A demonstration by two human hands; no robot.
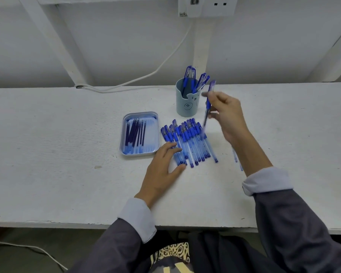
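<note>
One blue pen [208,109] pinched upright in right grip [226,115], raised beside cup [187,104] holding about five capped pens [193,79]. Left grip [161,168], fingers straight, rests on row [191,140] of roughly eleven pens on surface [67,154].

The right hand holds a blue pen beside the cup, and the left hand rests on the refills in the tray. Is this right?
No. The head view shows the left hand resting on the row of pens beside the tray, not on the refills. The right hand does hold a blue pen beside the cup.
</note>
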